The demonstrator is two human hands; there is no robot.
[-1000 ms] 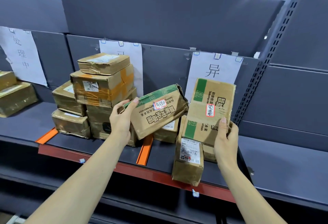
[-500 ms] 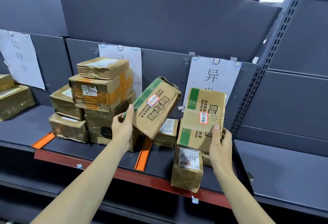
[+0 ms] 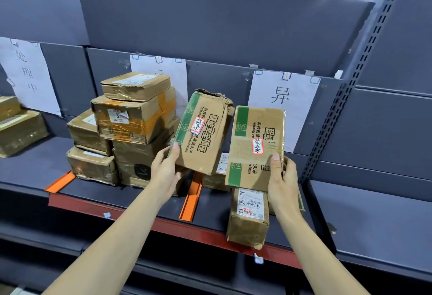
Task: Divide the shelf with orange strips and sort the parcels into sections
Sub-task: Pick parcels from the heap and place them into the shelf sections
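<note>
- Now the left box point(image 3: 203, 131) stands almost straight up; before, it lay more on its side.
- Left hand point(image 3: 166, 172) grips its bottom corner, above the orange strip point(image 3: 191, 197).
- Right hand point(image 3: 283, 183) grips the right box point(image 3: 256, 147), right of that strip.
- 1 labelled parcel point(image 3: 249, 218) stands on the shelf point(image 3: 145, 197) under the right box.
- Stacked parcels point(image 3: 133, 117) sit left of the strip.

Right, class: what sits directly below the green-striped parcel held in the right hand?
Below the green-striped parcel in the right hand stands a brown parcel with a white label. A smaller parcel lies further back, mostly covered.
</note>
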